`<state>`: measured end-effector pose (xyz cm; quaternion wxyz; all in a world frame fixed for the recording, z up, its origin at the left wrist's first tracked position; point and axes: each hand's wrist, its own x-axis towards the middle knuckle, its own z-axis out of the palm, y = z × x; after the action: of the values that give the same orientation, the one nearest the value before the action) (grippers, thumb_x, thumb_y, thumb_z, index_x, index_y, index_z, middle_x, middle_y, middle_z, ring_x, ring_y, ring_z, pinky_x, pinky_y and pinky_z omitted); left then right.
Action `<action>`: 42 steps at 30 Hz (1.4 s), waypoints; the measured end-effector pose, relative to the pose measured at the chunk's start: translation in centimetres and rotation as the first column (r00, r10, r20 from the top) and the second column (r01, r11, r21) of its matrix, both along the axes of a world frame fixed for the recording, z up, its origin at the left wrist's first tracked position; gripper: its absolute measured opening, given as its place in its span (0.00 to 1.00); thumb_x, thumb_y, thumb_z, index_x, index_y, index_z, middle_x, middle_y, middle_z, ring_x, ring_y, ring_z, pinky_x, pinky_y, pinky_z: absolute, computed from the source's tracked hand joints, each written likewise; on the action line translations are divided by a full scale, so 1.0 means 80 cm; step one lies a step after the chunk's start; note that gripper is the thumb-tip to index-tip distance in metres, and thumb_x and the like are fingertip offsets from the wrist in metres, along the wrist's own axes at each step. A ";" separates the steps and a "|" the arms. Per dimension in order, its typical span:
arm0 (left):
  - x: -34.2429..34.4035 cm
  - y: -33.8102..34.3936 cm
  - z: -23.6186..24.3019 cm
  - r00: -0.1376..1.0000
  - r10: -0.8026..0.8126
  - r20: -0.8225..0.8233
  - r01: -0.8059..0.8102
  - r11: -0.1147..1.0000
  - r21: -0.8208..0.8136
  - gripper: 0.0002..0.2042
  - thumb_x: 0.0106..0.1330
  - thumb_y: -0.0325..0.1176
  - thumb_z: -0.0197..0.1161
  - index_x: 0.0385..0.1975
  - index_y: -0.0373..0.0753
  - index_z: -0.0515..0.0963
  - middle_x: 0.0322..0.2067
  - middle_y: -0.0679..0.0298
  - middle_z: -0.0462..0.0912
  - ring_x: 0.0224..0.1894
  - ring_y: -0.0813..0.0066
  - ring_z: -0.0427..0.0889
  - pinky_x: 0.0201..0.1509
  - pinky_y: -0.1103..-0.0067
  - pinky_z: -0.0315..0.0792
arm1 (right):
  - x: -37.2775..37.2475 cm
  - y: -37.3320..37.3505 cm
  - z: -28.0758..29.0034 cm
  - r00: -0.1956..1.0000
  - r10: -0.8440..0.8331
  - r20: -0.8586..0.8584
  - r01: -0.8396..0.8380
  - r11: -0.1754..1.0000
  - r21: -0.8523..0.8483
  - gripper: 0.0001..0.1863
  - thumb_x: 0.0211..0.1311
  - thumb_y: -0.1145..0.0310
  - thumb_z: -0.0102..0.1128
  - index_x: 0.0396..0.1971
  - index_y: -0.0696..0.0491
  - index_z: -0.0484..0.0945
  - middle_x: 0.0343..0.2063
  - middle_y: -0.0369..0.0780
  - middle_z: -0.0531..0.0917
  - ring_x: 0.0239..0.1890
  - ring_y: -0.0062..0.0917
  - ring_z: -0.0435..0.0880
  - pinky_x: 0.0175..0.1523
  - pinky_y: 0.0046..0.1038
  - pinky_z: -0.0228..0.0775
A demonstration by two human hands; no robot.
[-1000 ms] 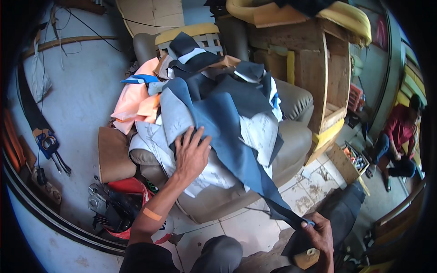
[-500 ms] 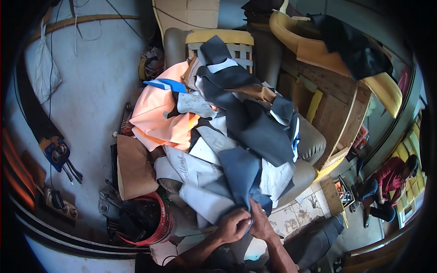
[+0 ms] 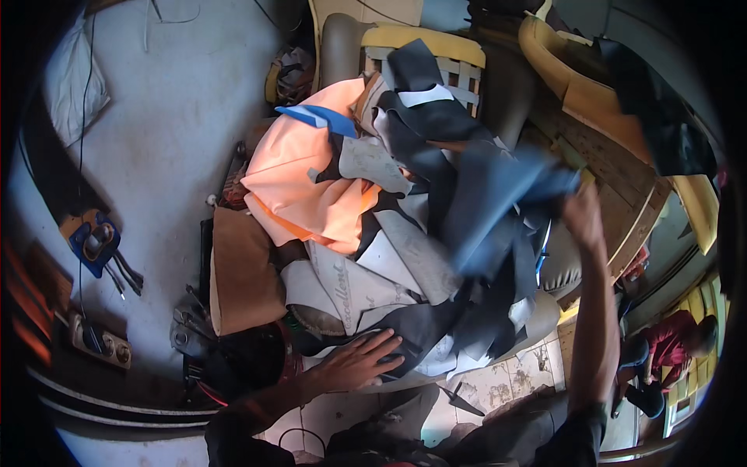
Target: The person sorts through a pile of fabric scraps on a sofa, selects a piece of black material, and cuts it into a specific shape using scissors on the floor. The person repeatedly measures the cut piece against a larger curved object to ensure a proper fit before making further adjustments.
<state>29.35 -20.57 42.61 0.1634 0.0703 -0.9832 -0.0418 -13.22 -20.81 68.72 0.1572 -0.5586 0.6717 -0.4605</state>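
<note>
A heap of upholstery leather scraps lies over a seat in front of me. My right hand [image 3: 582, 216] is raised at the heap's right side, closed on the corner of a dark blue leather scrap [image 3: 494, 210] that is smeared by motion. My left hand [image 3: 359, 364] rests with fingers spread on a black scrap [image 3: 420, 331] at the near edge. Pale backing sides [image 3: 350, 292] of several pieces face up in the middle. A peach scrap [image 3: 299, 167] lies at the left of the heap, with a bright blue piece [image 3: 323, 118] on it.
A brown folded piece [image 3: 245, 268] and a red bucket [image 3: 292, 354] with dark contents stand left of the heap. A wooden frame with yellow padding [image 3: 583, 101] is at the right. Another person [image 3: 669, 346] sits at the far right. A power strip [image 3: 101, 342] lies lower left.
My right hand has swung up and right with the dark blue scrap. My left hand has let go of it and now lies spread on the heap. The view has shifted.
</note>
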 end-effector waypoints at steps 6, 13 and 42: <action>-0.043 -0.009 -0.008 0.949 -0.082 -0.303 0.061 0.995 -0.080 0.11 0.53 0.32 0.64 0.37 0.41 0.78 0.46 0.61 0.79 0.53 0.64 0.77 0.58 0.65 0.71 | -0.020 -0.069 0.045 0.629 -0.111 -0.770 0.044 0.993 -0.107 0.39 0.58 0.60 0.72 0.67 0.57 0.67 0.49 0.47 0.83 0.50 0.30 0.84 0.55 0.32 0.75; -0.109 -0.169 0.176 0.588 0.107 -0.802 -0.199 0.980 -0.015 0.06 0.62 0.22 0.59 0.38 0.33 0.75 0.26 0.52 0.74 0.28 0.51 0.76 0.35 0.62 0.70 | 0.047 0.020 -0.040 0.888 0.141 -0.438 -0.050 0.976 0.213 0.22 0.64 0.62 0.65 0.54 0.57 0.81 0.37 0.43 0.89 0.34 0.23 0.88 0.47 0.28 0.78; -0.067 -0.089 0.088 0.760 0.357 -0.544 -0.327 0.932 0.155 0.04 0.58 0.30 0.68 0.25 0.42 0.79 0.21 0.68 0.80 0.28 0.67 0.77 0.43 0.69 0.64 | 0.028 -0.033 -0.108 0.940 -0.343 0.000 0.334 0.916 -0.224 0.17 0.67 0.63 0.59 0.49 0.59 0.82 0.32 0.43 0.87 0.32 0.25 0.83 0.42 0.28 0.74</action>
<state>23.98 -27.72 49.62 0.4490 0.2369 -0.8598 -0.0548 -10.97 -23.45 60.10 -0.0008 -0.4569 0.7058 -0.5414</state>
